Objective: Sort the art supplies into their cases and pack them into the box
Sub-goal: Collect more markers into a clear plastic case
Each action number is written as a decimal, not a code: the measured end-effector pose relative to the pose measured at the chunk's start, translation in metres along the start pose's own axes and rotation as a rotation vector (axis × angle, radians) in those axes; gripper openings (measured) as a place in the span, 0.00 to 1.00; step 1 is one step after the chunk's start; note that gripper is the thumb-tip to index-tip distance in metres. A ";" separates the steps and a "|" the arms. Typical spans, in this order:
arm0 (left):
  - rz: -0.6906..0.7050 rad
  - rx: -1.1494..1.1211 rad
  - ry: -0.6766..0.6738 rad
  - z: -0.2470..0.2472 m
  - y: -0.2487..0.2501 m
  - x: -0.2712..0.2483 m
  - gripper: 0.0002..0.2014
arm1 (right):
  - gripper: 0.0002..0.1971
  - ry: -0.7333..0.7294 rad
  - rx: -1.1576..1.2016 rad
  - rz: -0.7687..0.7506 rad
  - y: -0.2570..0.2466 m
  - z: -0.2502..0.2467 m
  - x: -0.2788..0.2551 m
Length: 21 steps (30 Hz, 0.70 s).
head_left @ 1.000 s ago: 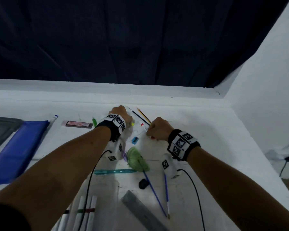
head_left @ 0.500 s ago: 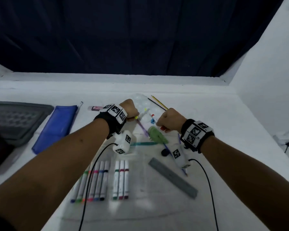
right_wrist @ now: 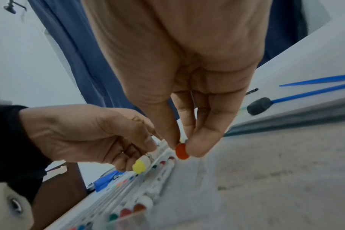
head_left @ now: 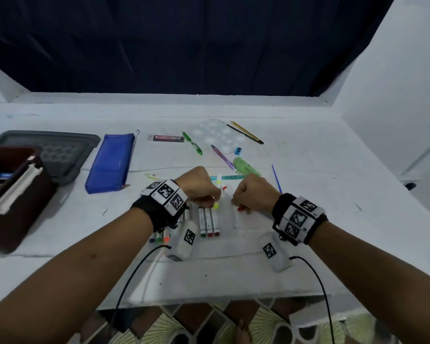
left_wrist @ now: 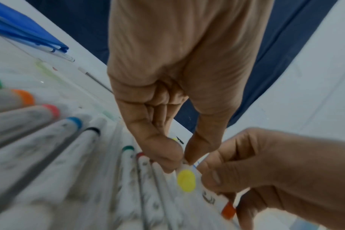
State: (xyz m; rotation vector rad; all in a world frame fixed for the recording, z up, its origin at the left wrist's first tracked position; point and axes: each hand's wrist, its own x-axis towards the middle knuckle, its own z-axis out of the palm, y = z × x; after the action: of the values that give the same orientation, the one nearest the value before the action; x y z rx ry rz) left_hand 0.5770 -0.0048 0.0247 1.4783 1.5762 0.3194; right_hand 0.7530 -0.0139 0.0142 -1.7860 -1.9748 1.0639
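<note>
Both forearms reach forward over the bench (head_left: 308,194), wrists level, knuckles up, fists close together above a row of markers (head_left: 209,220). The left hand (head_left: 199,184) has its grip clamped on a yellow marker (head_left: 218,192), thumb and forefinger pinching it. Just right, the right hand (head_left: 255,194) pinches a red marker (right_wrist: 182,151). Farther left lie a blue case (head_left: 109,162) and a brown box (head_left: 15,194).
</note>
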 end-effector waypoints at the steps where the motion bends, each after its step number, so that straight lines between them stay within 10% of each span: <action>1: 0.014 0.015 -0.007 0.005 -0.003 -0.006 0.07 | 0.09 -0.021 0.003 0.012 0.000 0.005 -0.005; 21: 0.204 0.549 0.094 0.026 -0.016 -0.020 0.37 | 0.12 0.024 -0.156 0.024 -0.003 0.030 -0.032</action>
State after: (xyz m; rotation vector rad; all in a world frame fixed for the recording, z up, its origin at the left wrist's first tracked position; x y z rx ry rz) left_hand 0.5833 -0.0366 0.0078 2.0776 1.6701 0.0687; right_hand 0.7378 -0.0537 0.0038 -1.8959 -2.0781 0.9138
